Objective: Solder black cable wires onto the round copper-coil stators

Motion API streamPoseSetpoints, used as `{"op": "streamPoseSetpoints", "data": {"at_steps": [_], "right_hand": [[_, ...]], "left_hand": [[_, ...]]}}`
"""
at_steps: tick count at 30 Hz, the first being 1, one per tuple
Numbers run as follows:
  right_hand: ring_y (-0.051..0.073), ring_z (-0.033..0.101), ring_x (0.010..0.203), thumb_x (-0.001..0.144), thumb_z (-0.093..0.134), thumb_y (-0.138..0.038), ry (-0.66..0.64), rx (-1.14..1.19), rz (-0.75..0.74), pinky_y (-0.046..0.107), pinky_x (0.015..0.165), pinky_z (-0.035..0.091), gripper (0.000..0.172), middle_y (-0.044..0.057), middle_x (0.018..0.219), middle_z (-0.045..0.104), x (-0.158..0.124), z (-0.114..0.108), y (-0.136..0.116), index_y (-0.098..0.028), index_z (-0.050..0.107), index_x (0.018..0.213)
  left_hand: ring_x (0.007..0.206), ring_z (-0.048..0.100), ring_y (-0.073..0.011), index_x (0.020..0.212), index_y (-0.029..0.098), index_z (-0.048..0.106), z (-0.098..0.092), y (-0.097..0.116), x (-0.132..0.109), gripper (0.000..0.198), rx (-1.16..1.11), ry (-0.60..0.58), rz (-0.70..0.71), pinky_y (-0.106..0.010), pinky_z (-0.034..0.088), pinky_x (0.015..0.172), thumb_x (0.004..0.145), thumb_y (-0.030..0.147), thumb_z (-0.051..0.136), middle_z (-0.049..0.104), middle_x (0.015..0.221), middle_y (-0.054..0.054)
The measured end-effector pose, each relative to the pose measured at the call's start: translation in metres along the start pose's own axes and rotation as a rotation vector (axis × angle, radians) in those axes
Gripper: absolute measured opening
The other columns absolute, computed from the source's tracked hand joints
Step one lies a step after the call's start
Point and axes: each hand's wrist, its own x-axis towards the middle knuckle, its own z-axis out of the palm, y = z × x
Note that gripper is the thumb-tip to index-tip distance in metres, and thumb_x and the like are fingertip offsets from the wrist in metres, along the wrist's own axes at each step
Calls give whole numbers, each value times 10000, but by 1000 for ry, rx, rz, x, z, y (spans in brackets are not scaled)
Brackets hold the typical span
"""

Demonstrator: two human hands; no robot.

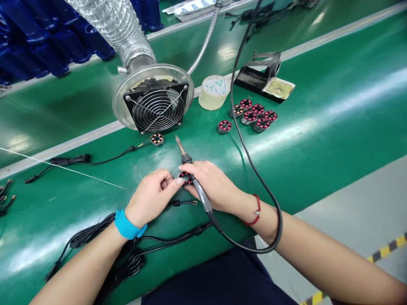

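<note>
A small round motor stator (185, 179) with red and black windings sits between my two hands. My left hand (155, 192), a blue band at its wrist, pinches the stator's left edge with closed fingers. Against the palm and thumb of my right hand (213, 182) lies a soldering iron (200, 192), its bare tip pointing up and away; that hand's fingers also touch the stator's right side. Just below the hands a black cable (186, 203) ends in stripped wires. Beyond the iron's tip lies another stator (157, 139), wired to a cable.
A fume extractor fan (160, 111) hangs ahead. Behind the hands stand a tape roll (214, 95), several loose stators (249, 117) and an iron stand with a sponge (280, 89). Coiled black cables (89, 233) lie at left. The iron's cord (251, 163) loops over my right forearm.
</note>
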Motion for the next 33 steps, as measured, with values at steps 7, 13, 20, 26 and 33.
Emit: {"op": "streamPoseSetpoints", "data": {"at_steps": [7,13,20,26,33], "right_hand": [[238,552,864,929,492,-250,13,-54,7,392,777,458,329,103,989,602,-1,0,-3,-161,470,1244],[236,533,864,895,540,-222,98,-41,-2,380,760,467,349,91,972,583,-1,1,-3,-162,456,1228],[229,488,757,946,469,-290,179,-206,-52,352,657,422,283,84,862,565,1,0,-8,-129,506,1176],[230,487,772,938,497,-304,177,-192,-39,346,667,415,286,84,871,568,2,2,-10,-135,512,1168],[250,515,879,882,563,-204,14,-40,51,385,781,436,378,91,1017,601,1,1,-1,-162,444,1238]], "left_hand": [[637,454,-144,661,188,565,0,-5,5,201,-153,-82,17,-257,355,625,827,299,544,534,651,14],[566,389,-120,718,179,590,-3,-7,8,209,-399,83,-106,-235,312,559,833,349,558,488,616,23],[624,428,-131,693,199,561,7,6,-8,170,-25,175,171,-250,320,602,794,280,671,492,671,23],[681,501,-149,792,194,594,7,0,-9,127,309,167,334,-269,364,622,889,193,512,533,760,-11],[658,502,-136,811,199,623,-9,-19,1,228,687,263,615,-246,356,544,925,141,435,558,777,-11]]}}
